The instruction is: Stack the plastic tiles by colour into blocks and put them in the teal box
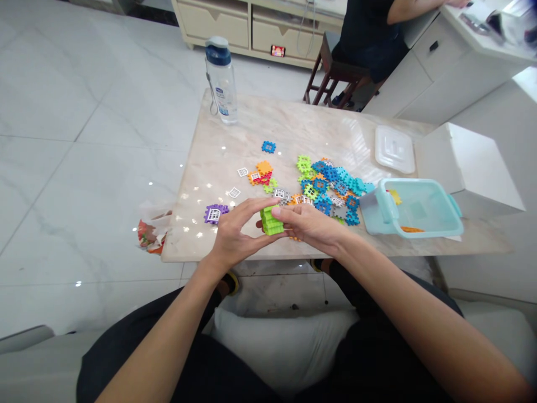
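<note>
Between my two hands, above the near edge of the table, is a stack of lime-green interlocking building tiles (272, 220). My left hand (239, 229) grips it from the left, thumb below and a finger along the top. From the right, my right hand (308, 224) pinches the same stack with its thumb on the front. Beyond my hands lies a loose pile of blue tiles (323, 202), mixed with green, orange and grey ones. A purple tile stack (211, 214) with a white window piece rests left of my left hand. Orange tiles (264, 167) and red ones lie farther back.
A light-blue plastic bin (428, 232) holding a few pieces stands at the right, near a clear lid (394, 149) and a white box (478, 162). A water bottle (224, 84) stands at the far left corner. Another person (373, 33) sits on a stool beyond the table.
</note>
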{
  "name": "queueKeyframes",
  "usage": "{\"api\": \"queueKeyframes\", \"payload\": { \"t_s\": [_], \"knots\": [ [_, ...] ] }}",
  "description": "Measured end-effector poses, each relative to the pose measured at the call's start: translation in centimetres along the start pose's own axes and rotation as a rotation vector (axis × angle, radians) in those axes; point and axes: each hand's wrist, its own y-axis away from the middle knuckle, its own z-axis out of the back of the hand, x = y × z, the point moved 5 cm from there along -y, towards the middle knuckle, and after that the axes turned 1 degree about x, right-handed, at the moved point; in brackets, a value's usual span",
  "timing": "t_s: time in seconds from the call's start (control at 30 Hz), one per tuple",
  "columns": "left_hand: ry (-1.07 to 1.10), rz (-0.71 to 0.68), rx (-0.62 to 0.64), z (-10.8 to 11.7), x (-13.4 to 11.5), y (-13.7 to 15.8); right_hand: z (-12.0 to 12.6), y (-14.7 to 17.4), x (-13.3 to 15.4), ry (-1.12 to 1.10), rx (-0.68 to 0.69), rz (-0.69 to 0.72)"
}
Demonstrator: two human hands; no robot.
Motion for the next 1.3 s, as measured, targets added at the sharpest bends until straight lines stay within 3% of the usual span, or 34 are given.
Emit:
{"api": "queueKeyframes", "payload": {
  "t_s": [0.37,0.57,0.73,0.93,1.07,1.2,1.3],
  "knots": [
    [-0.078,-0.010,-0.008,0.3,-0.2,0.4,-0.3,0.3,-0.2,0.120,0.048,-0.001],
    [-0.084,0.054,0.003,0.1,0.0,0.5,-0.4,0.3,-0.1,0.219,0.010,-0.002],
    [-0.010,-0.058,-0.013,0.0,-0.6,0.8,-0.3,0.8,0.3,0.286,0.050,0.017],
    [-0.043,0.016,0.045,-0.6,-0.2,1.2,-0.3,1.0,0.3,0.243,0.076,0.053],
    [-0.034,-0.063,0.080,-0.6,-0.4,1.4,-0.2,1.0,0.3,0.305,0.072,0.079],
    [0.002,0.002,0.140,-0.3,0.3,0.7,0.2,1.6,1.9,0.538,-0.036,0.213],
    [0.214,0.219,0.144,-0.4,1.8,0.2,0.9,2.4,4.0,0.851,-0.244,0.408]
  ]
}}
